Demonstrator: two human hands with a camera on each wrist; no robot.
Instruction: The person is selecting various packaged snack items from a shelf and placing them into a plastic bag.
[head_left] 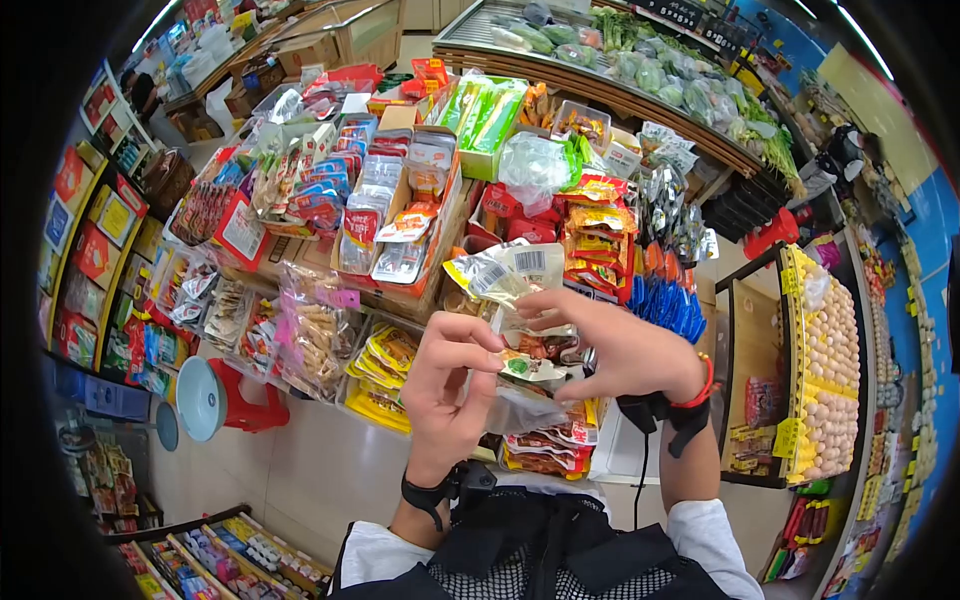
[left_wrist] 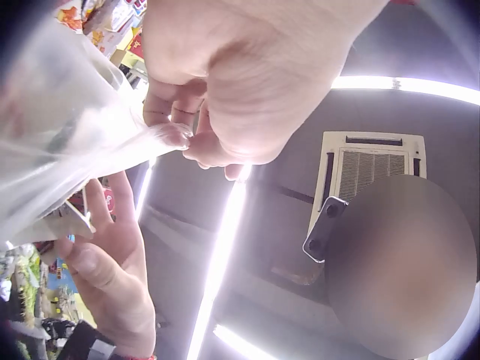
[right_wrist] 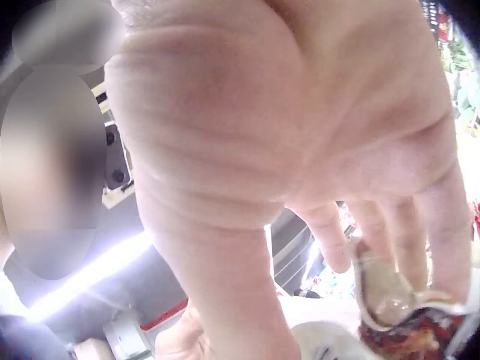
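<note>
Clear plastic spreads into a thin bag (left_wrist: 82,135), which lies near the middle of the head view, low between my hands. My left hand (head_left: 450,390) pinches a gathered edge of it between thumb and fingertips. My right hand (head_left: 625,345) is across from it, thumb well apart from the lightly bent, loose fingers, beside a pale packet with a brown and green print (head_left: 530,368). I cannot tell whether those fingers bear any of its weight.

Just above, at the centre of the frame, are barcoded packets (head_left: 528,260). Yellow packets (head_left: 385,350) fill a clear container to the left, red-and-white packets (head_left: 550,455) lie below, and blue packets (head_left: 670,300) are bunched to the right. Farther out, egg trays (head_left: 825,370) stand at right, vegetables (head_left: 660,75) spread across the upper right, and a pale blue basin (head_left: 202,398) leans by a red stool (head_left: 250,400) at lower left.

I judge the handling partway along: the bag is in my grip and partly spread, while I see no knot or seal. Its mouth is hard to trace, and glare and folds blur what lies behind the film. Whether the packet is inside stays uncertain; its lower edge is cut off in the right wrist view.
</note>
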